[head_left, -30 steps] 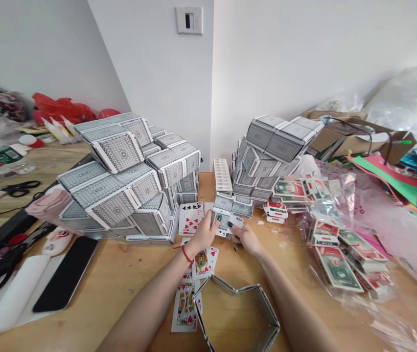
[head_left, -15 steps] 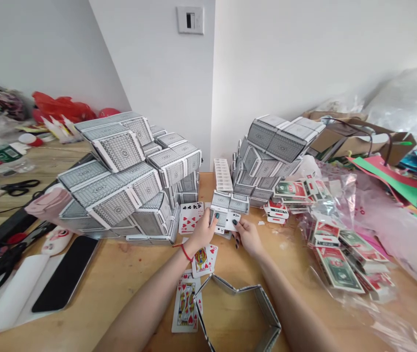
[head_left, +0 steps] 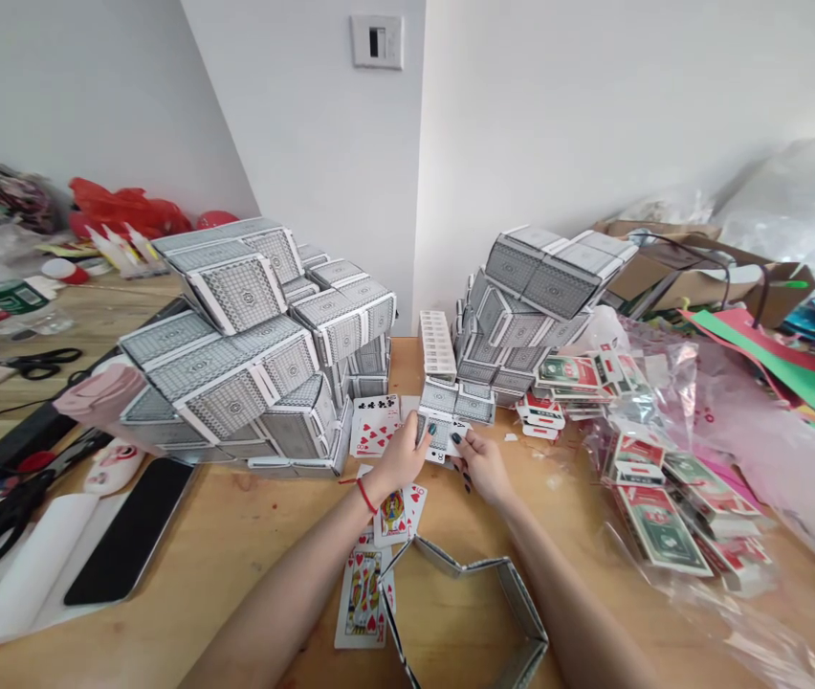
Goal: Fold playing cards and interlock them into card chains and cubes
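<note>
The folded-card piece (head_left: 441, 395) is over the tabletop (head_left: 250, 526), its near end pinched in the left hand (head_left: 402, 456), while the right hand (head_left: 484, 466) grips a face-up card (head_left: 460, 427) against it; how the two join is hard to make out. Light, even pressure should keep the folds square, without knocking the jointed card ring (head_left: 522, 595) nearer in.

1 black phone (head_left: 133, 528), 1 wall switch (head_left: 377, 42)

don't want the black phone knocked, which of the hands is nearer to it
Left: the left hand is ahead and right of the phone; the right hand is farther right.
</note>
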`<state>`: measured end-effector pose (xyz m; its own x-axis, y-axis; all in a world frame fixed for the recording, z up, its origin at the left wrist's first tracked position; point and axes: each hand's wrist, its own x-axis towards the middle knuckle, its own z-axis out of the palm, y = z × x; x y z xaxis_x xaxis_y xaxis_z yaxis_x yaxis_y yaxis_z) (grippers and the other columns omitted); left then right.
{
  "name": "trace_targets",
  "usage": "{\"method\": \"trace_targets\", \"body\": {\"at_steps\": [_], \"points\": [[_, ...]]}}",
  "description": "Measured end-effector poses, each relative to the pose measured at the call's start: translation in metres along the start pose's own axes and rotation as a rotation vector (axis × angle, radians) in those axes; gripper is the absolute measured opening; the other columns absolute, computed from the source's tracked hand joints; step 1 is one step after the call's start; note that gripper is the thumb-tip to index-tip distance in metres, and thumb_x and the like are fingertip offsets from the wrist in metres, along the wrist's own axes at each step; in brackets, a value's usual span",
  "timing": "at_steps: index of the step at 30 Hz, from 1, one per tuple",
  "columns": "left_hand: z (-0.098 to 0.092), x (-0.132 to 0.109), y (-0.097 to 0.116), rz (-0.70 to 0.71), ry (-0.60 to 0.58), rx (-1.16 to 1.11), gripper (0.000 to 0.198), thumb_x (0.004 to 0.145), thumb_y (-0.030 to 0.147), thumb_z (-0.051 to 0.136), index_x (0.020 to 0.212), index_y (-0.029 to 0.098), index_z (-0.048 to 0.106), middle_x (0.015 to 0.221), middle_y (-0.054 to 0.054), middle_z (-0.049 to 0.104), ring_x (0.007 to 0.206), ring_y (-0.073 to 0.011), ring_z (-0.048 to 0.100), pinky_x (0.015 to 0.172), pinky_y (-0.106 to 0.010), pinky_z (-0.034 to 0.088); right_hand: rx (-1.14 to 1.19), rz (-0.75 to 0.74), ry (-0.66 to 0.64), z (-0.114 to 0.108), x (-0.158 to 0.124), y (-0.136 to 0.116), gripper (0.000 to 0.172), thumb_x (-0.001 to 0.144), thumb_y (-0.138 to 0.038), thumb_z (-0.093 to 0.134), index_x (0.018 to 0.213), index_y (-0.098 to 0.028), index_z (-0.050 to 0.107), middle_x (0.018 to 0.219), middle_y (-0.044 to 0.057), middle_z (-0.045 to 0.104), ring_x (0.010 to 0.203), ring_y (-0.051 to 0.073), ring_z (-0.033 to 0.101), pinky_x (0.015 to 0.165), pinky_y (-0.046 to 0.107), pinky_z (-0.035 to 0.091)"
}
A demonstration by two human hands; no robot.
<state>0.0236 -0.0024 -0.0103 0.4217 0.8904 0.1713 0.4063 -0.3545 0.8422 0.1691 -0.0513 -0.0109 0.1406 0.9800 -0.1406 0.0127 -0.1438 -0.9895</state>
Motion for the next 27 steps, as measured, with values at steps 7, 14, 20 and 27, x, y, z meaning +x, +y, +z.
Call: {"method": "trace_targets", "body": {"at_steps": [7,14,20,27], "points": [[-0.001,-0.002,0.003,0.017,-0.01,0.022,0.004,0.084,0.023,0.039,0.086,0.02,0.039,0.077,-0.003,0.053,0.068,-0.017,0.051,0.062,-0.029,0.041,-0.099,-0.04,0.018,0.0,-0.001,0.003,0.045,0.075,-0.059,0.047,0.053,-0.021,0.041,0.038,-0.004,0.042,0.028,0.008,0.034,0.028,0.021,0.024],[0.001,0.004,0.004,0.009,0.082,-0.125,0.012,0.086,0.03,0.039,0.088,0.018,0.044,0.081,-0.003,0.054,0.072,-0.0152,0.051,0.067,-0.029,0.042,0.218,-0.042,-0.078,-0.001,-0.001,-0.005,0.038,0.074,-0.052,0.056,0.058,-0.018,0.05,0.047,-0.002,0.052,0.033,0.008,0.04,0.032,0.02,0.034],[-0.004,0.006,0.003,-0.16,-0.051,-0.402,0.032,0.086,0.043,0.037,0.106,0.019,0.043,0.066,0.002,0.05,0.043,-0.0087,0.04,0.042,-0.023,0.037,0.593,0.097,-0.15,0.0,-0.002,-0.006,0.032,0.066,-0.047,0.067,0.066,-0.019,0.051,0.054,-0.003,0.054,0.039,0.007,0.041,0.037,0.018,0.038],[-0.003,0.003,0.01,-0.071,-0.1,-0.37,0.03,0.086,0.04,0.039,0.106,0.019,0.046,0.069,0.0,0.054,0.054,-0.0126,0.05,0.053,-0.026,0.046,0.473,0.169,-0.193,0.004,-0.003,-0.006,0.039,0.057,-0.052,0.071,0.065,-0.02,0.049,0.048,-0.008,0.039,0.039,0.006,0.032,0.038,0.018,0.029]]}}
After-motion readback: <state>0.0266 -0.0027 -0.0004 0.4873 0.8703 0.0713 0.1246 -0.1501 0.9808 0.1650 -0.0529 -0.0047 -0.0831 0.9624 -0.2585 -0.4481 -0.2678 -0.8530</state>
